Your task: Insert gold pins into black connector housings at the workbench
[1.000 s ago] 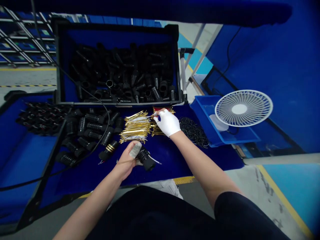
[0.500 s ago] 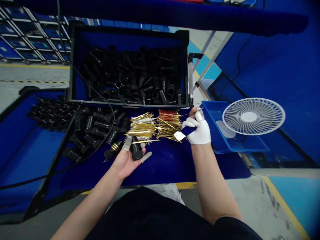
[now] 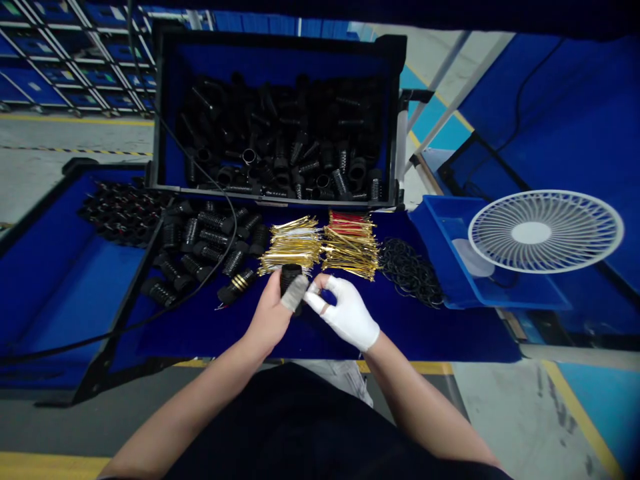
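Observation:
A black ribbed cylinder (image 3: 291,275) is in my left hand (image 3: 274,308), which has finger cots on and its thumb laid across the part. My right hand (image 3: 347,313), in a white glove with some bare fingertips, pinches right beside the cylinder's lower side. What lies between its fingertips is too small and covered to make out. Just beyond both hands are a bundle of gold and white strips (image 3: 293,243) and a bundle of gold and red strips (image 3: 350,243). Left of my left hand lies a black cylinder with gold bands (image 3: 237,285).
Several ribbed cylinders (image 3: 207,237) lie at left, beside a blue bin (image 3: 60,293) of dark wired parts. A bigger bin (image 3: 280,50) of black parts stands behind. On the right are black rings (image 3: 410,270), a blue tray (image 3: 440,267) and a white fan (image 3: 545,231). A cable (image 3: 195,293) crosses the left side.
My right hand has come left from the far side of the strips to the cylinder. My left hand has turned over, its thumb now across the part. The black rings are uncovered.

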A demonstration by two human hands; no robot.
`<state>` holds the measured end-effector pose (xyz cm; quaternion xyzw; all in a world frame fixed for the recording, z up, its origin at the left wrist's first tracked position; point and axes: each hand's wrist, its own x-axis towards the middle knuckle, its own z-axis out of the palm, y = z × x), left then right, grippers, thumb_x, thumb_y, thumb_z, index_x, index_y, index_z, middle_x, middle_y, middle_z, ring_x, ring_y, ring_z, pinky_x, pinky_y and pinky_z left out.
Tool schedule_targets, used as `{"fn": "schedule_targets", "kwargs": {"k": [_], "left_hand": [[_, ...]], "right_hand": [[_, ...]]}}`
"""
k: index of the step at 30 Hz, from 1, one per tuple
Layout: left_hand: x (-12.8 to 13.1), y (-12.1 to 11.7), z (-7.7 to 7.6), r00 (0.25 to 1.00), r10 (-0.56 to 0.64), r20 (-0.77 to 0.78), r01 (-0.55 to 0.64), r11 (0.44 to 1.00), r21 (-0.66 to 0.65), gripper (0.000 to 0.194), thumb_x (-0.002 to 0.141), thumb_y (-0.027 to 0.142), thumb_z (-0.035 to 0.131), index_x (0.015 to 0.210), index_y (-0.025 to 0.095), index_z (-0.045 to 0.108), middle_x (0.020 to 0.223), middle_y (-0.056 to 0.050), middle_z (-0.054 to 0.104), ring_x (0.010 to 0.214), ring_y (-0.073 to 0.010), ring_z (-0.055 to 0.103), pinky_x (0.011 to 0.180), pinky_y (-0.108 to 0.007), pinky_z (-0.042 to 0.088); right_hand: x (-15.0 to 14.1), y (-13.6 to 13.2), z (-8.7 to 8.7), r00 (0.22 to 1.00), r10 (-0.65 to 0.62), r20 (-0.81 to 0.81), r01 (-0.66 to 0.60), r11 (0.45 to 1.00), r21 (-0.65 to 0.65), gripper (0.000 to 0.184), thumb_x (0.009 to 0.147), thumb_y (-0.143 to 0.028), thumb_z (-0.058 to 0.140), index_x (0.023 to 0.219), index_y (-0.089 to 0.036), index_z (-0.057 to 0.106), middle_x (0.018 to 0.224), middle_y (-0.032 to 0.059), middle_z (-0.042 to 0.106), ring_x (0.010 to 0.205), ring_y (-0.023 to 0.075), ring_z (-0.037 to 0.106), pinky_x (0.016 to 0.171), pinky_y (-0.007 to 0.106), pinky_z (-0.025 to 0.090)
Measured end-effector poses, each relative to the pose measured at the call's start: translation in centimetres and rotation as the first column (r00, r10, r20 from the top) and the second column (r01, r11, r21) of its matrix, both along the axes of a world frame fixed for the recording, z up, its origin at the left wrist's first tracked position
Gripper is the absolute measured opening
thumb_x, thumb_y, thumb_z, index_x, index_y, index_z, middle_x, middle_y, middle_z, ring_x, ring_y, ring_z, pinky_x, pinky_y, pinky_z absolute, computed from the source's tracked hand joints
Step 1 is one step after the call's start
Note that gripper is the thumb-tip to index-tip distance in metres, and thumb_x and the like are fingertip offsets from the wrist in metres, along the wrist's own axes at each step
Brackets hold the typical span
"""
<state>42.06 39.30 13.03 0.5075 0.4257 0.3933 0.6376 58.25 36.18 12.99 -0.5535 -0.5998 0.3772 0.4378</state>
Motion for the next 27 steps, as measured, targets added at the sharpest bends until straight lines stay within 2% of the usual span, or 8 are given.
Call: {"fn": "schedule_targets", "kwargs": {"k": [3, 5, 11, 15, 18, 22, 24, 27], "left_hand": [[-0.3, -0.1, 0.2, 0.985, 0.001, -0.172, 0.033, 0.98, 0.195, 0.046, 0.075, 0.041, 0.082, 0.111, 0.02, 0.064, 0.107, -0.006, 0.068, 0.099, -0.0231, 0.062, 0.093, -0.034, 0.047], [-0.2, -0.3, 0.2, 0.99, -0.024, -0.136, 0.048, 0.983, 0.175, 0.046, 0.073, 0.038, 0.084, 0.11, 0.02, 0.065, 0.106, -0.006, 0.068, 0.097, -0.0224, 0.062, 0.091, -0.034, 0.048], [-0.3, 0.3, 0.7, 0.978, 0.06, 0.201, -0.023, 0.983, -0.185, 0.042, 0.074, 0.046, 0.083, 0.101, 0.017, 0.07, 0.104, -0.006, 0.07, 0.095, -0.0208, 0.065, 0.091, -0.037, 0.054], [-1.0, 0.7, 0.8, 0.924, 0.066, 0.376, 0.146, 0.848, -0.509, 0.055, 0.077, 0.056, 0.077, 0.113, 0.015, 0.069, 0.089, -0.005, 0.07, 0.072, -0.0145, 0.066, 0.075, -0.036, 0.061], [-1.0, 0.3, -0.1, 0.911, 0.022, 0.412, 0.228, 0.806, -0.547, 0.054, 0.076, 0.055, 0.079, 0.109, 0.014, 0.067, 0.087, -0.007, 0.072, 0.067, -0.0165, 0.069, 0.066, -0.033, 0.062], [-0.5, -0.7, -1.6, 0.881, -0.162, 0.445, 0.427, 0.68, -0.596, 0.05, 0.075, 0.055, 0.08, 0.096, 0.011, 0.067, 0.077, -0.009, 0.072, 0.06, -0.0203, 0.071, 0.057, -0.033, 0.062], [-0.5, -1.2, -2.0, 0.865, -0.153, 0.479, 0.456, 0.641, -0.618, 0.053, 0.074, 0.057, 0.08, 0.098, 0.012, 0.068, 0.077, -0.009, 0.072, 0.061, -0.0202, 0.071, 0.058, -0.032, 0.062], [-0.5, -1.5, -1.9, 0.873, -0.049, 0.485, 0.368, 0.718, -0.59, 0.053, 0.071, 0.053, 0.083, 0.106, 0.016, 0.068, 0.085, -0.007, 0.074, 0.069, -0.0195, 0.072, 0.067, -0.033, 0.062]], "right_hand": [[0.1, -0.4, -0.6, 0.996, 0.04, -0.082, -0.041, 0.999, -0.01, 0.017, 0.084, -0.029, 0.065, 0.073, -0.02, 0.056, 0.073, -0.0017, 0.062, 0.069, 0.0151, 0.055, 0.07, 0.028, 0.046], [0.1, -0.6, -0.8, 0.995, 0.021, -0.095, -0.022, 1.0, -0.009, 0.017, 0.082, -0.029, 0.067, 0.072, -0.019, 0.058, 0.073, -0.0012, 0.062, 0.069, 0.0157, 0.056, 0.07, 0.029, 0.047], [1.6, -0.6, -0.9, 0.955, -0.193, -0.227, 0.201, 0.979, 0.015, 0.022, 0.091, -0.036, 0.062, 0.105, -0.023, 0.072, 0.1, 0.0046, 0.072, 0.06, 0.0121, 0.054, 0.061, 0.029, 0.048], [3.0, -0.5, -1.0, 0.817, -0.419, -0.397, 0.423, 0.902, -0.082, 0.026, 0.092, -0.044, 0.061, 0.105, -0.022, 0.069, 0.087, 0.0022, 0.07, 0.043, 0.0064, 0.035, 0.042, 0.024, 0.033], [2.7, -0.7, -0.4, 0.936, -0.244, -0.253, 0.273, 0.958, 0.084, 0.019, 0.081, -0.038, 0.077, 0.09, -0.021, 0.071, 0.082, 0.0031, 0.069, 0.063, 0.0146, 0.058, 0.059, 0.029, 0.049], [1.1, -1.2, 0.3, 0.988, 0.078, -0.137, -0.032, 0.951, 0.307, 0.009, 0.083, -0.032, 0.076, 0.087, -0.024, 0.073, 0.082, 0.0035, 0.067, 0.075, 0.0184, 0.064, 0.07, 0.034, 0.052], [0.5, -1.4, 0.0, 0.991, 0.052, -0.125, -0.007, 0.943, 0.332, 0.008, 0.085, -0.032, 0.073, 0.083, -0.024, 0.071, 0.079, 0.003, 0.065, 0.073, 0.0178, 0.062, 0.068, 0.033, 0.051], [0.1, -1.7, -1.0, 0.984, -0.065, -0.168, 0.113, 0.95, 0.29, 0.014, 0.085, -0.031, 0.072, 0.078, -0.023, 0.064, 0.076, 0.0013, 0.061, 0.069, 0.0168, 0.058, 0.066, 0.033, 0.049]]}}
